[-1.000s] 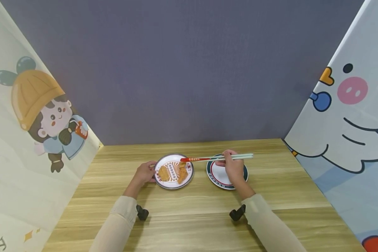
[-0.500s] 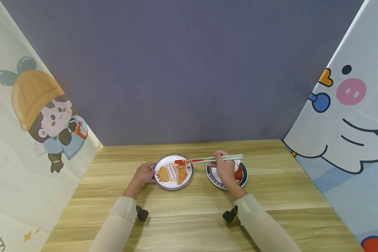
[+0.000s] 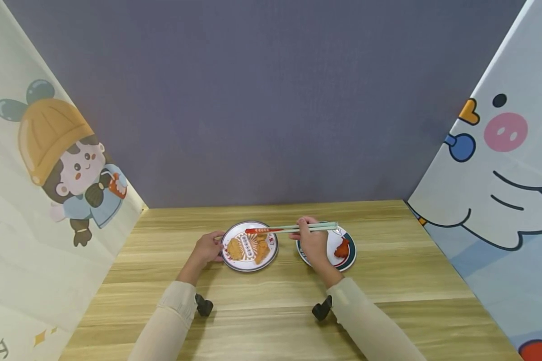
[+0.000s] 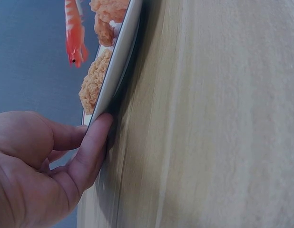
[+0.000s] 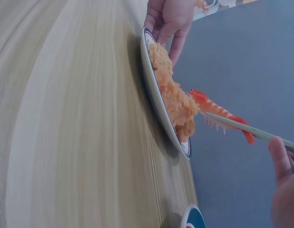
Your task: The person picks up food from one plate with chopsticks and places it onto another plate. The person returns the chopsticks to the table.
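My left hand point(image 3: 208, 247) pinches the left rim of a white patterned plate point(image 3: 249, 266), thumb on top and fingers under the edge in the left wrist view. Fried pieces of food lie on it, a crumbed one point(image 3: 235, 249) at the left and an orange one point(image 3: 262, 250) at the right. With my right hand point(image 3: 314, 246) I hold green chopsticks point(image 3: 323, 227). A red and white striped shrimp point(image 5: 218, 110) is caught at their tips, raised above the far part of the plate.
Partly behind my right hand and wrist stands a second plate point(image 3: 352, 246) with a dark green rim. A red piece of food point(image 3: 342, 248) lies on its right side. A grey panel point(image 3: 271, 110) closes off the back of the wooden table point(image 3: 271, 311).
My right hand has moved left, carrying the shrimp in the chopsticks further over the left plate. The red piece on the right plate has come into view. My left hand stays at the rim.
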Demonstrator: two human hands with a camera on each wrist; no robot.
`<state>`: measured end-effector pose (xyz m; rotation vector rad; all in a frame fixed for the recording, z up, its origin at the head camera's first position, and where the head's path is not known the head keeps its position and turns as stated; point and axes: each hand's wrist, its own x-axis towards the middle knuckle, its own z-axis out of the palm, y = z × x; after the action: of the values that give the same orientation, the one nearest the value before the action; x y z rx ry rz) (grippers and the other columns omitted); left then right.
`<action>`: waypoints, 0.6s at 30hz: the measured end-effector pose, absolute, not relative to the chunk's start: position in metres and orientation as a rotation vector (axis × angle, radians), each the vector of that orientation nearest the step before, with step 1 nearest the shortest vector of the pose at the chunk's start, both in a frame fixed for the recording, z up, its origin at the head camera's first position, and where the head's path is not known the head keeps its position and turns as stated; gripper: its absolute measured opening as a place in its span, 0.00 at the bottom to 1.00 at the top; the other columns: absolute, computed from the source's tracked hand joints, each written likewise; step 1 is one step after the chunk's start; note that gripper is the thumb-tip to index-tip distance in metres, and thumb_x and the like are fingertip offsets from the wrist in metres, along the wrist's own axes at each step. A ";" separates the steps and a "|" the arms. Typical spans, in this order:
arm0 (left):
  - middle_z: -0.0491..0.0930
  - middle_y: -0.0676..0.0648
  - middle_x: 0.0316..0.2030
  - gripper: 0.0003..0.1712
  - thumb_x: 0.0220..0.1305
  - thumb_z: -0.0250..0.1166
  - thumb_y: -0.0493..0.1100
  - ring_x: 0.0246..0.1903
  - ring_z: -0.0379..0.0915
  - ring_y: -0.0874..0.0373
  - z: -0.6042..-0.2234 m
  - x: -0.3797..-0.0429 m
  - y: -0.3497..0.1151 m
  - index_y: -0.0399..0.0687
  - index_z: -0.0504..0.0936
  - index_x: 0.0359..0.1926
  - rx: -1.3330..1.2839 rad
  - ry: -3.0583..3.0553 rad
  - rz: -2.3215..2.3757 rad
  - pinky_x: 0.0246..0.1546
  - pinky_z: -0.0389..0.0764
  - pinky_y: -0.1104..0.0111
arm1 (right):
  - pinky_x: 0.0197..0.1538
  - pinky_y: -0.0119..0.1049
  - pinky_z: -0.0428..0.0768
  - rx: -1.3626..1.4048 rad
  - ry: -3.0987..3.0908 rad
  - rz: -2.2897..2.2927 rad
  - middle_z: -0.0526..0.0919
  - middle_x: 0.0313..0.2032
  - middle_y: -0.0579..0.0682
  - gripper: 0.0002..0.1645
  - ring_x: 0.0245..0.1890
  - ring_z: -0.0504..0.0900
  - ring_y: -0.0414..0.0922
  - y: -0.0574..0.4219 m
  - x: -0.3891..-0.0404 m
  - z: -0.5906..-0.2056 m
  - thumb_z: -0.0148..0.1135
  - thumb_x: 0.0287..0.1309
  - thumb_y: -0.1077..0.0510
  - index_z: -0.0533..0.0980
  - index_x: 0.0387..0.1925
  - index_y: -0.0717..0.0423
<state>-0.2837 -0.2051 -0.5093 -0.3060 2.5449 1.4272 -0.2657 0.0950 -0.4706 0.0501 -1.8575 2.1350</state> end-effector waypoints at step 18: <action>0.75 0.35 0.51 0.29 0.71 0.55 0.29 0.32 0.80 0.54 -0.508 -0.284 -0.205 0.44 0.71 0.71 -0.321 2.525 1.444 0.30 0.92 0.67 | 0.28 0.43 0.92 0.061 -1.841 2.173 0.79 0.33 0.79 0.13 0.19 0.87 0.43 0.078 -0.274 -0.488 0.53 0.70 0.64 0.77 0.36 0.73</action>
<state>-0.2839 -0.2050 -0.5078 -0.3207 2.5254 1.4441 -0.2742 0.0775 -0.4877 0.0607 -1.8408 2.1727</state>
